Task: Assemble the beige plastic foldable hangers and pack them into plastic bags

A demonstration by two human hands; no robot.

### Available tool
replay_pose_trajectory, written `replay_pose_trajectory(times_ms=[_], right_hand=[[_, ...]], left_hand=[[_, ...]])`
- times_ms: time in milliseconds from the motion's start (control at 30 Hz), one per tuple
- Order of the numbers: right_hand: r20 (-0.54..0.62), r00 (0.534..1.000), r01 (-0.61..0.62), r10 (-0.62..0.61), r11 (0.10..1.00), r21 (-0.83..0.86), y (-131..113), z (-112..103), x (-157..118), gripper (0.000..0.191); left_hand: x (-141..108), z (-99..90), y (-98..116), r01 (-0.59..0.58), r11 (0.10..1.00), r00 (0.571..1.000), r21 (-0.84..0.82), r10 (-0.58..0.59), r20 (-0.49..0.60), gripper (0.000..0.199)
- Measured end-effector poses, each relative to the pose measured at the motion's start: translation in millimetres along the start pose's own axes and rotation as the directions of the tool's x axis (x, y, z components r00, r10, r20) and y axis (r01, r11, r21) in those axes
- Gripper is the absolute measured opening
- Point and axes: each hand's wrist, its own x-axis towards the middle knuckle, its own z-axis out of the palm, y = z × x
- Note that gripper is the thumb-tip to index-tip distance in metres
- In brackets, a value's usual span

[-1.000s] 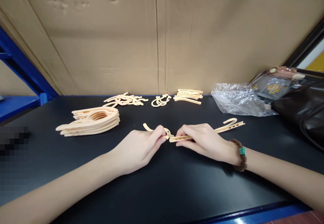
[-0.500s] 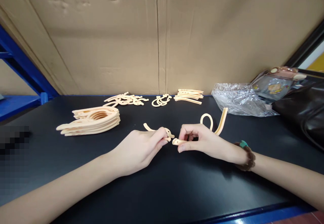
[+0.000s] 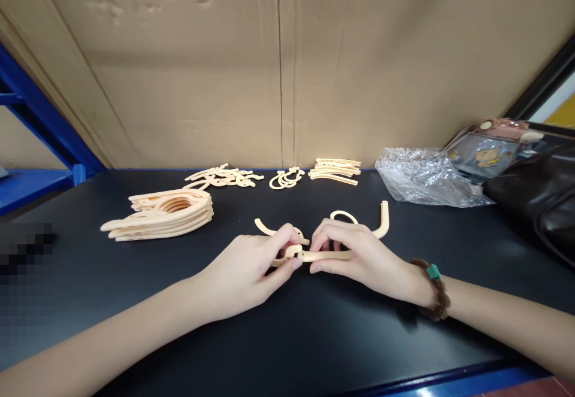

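Note:
Between finger and thumb my left hand (image 3: 251, 268) pinches a small cream plastic piece (image 3: 293, 251) with a curved end. My right hand (image 3: 359, 253) is closed on a longer cream plastic part (image 3: 330, 255), whose left end meets the small piece. Beyond the right fingers show a cream ring (image 3: 344, 215) and a bent arm (image 3: 383, 220); whether they join the held part is hidden. A curved cream piece (image 3: 264, 226) lies just behind my left fingers, partly covered by them.
A stack of cream hanger-shaped parts (image 3: 164, 214) lies on the black table (image 3: 251, 349) at left. Along the back are loose curved pieces (image 3: 222, 176), small hooks (image 3: 286, 178) and straight strips (image 3: 335, 170). Clear plastic wrap (image 3: 422, 175) and a black bag (image 3: 534, 187) are at right.
My right hand has moved slightly left and turned its part, whose end now meets the small piece in my left hand. The ring and bent arm have shifted left and tilted lower.

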Motion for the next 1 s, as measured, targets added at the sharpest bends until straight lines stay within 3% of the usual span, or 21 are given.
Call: replay_pose_trajectory(times_ms=[67, 200, 433, 533, 667, 867, 1000], right_hand=[[-0.02, 0.999, 0.044, -0.045, 0.997, -0.059, -0.3, -0.2, -0.6, 0.016], [-0.058, 0.998, -0.018, 0.017, 1.0, -0.007, 2.2, -0.7, 0.9, 0.018], [-0.069, 0.995, -0.065, 0.069, 0.996, 0.053, 3.4, -0.3, 1.5, 0.019], [-0.068, 0.995, -0.063, 0.066, 0.997, 0.046, 3.1, -0.3, 1.7, 0.018], [-0.073, 0.995, -0.06, 0.063, 0.997, 0.044, 2.3, -0.5, 2.4, 0.018], [-0.028, 0.999, -0.042, 0.044, 0.996, 0.075, 1.0, -0.5, 0.2, 0.016], [0.035, 0.998, 0.054, -0.054, 0.999, 0.005, -0.8, -1.0, -1.1, 0.015]], left_hand=[[0.1, 0.6, -1.5, 0.0, 1.0, 1.0, 0.023, 0.0, 0.0, 0.01], [-0.6, 1.3, -3.0, -0.034, 0.996, 0.999, 0.085, 0.034, -0.001, 0.002], [0.0, 1.3, -5.8, -0.024, 0.988, 1.0, 0.156, 0.023, 0.008, 0.01], [0.2, -1.1, -5.1, -0.062, 0.984, 0.998, 0.169, 0.06, 0.02, 0.005], [0.9, -3.9, -4.4, -0.111, 0.98, 0.994, 0.168, 0.106, 0.036, 0.015], [1.6, 0.3, -7.0, -0.08, 0.965, 0.996, 0.251, 0.066, 0.064, 0.021], [-0.7, 3.7, -6.4, -0.084, 0.952, 0.996, 0.295, 0.071, 0.055, 0.022]])
